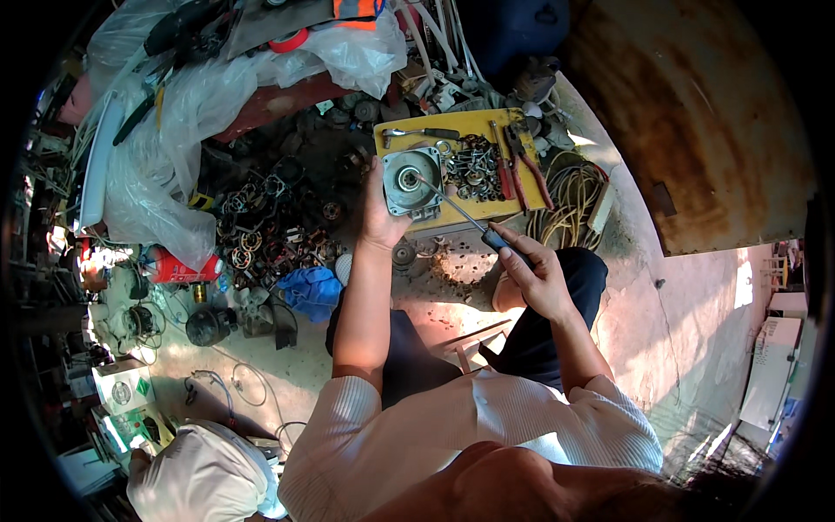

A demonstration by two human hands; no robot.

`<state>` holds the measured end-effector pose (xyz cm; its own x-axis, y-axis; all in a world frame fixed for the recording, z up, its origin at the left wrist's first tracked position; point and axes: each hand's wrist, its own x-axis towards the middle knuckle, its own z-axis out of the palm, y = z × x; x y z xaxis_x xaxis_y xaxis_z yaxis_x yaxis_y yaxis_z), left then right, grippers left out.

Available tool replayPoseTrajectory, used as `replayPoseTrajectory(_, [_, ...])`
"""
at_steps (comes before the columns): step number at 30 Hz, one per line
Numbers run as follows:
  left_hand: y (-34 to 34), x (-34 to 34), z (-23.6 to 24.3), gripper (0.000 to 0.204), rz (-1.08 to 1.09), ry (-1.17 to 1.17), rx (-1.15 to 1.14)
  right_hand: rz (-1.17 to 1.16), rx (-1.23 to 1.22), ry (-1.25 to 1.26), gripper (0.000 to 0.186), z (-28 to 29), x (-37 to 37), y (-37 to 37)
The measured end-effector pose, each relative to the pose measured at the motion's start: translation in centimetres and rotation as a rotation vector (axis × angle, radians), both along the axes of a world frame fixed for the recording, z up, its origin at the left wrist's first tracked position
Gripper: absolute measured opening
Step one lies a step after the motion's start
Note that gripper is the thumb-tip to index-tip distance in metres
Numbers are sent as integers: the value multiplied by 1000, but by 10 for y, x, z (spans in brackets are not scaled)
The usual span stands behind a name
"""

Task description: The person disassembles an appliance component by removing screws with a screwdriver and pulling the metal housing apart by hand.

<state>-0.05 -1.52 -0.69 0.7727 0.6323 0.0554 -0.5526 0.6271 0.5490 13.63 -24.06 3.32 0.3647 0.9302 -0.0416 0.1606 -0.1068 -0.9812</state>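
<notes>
Housing (410, 181) is at upper centre, clasped by my left hand (383, 216); my right hand (537, 271) grips the screwdriver (496, 239), tip near the housing's middle. I'd best brace one firmly, steer the other lightly.

Square grey housing (397, 167) faces hollow-up; slanted screwdriver (494, 237) apparently touches its hub (406, 180).

Left hand (385, 222) holds metal housing (402, 202); right hand (541, 280) grips screwdriver (493, 237), tip at housing's center. Yellow tabletop (474, 123): ratchet (423, 133), pliers (518, 151), small metal parts (474, 165).
</notes>
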Motion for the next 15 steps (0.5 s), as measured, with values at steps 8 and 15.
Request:
replayPoseTrajectory(8, [1,-2,-5,68,56,57,77,4,-224,325,40,20,-1,2])
replayPoseTrajectory(15, [-3,1,-5,67,33,55,120,-11,-205,552,41,15,4,-4])
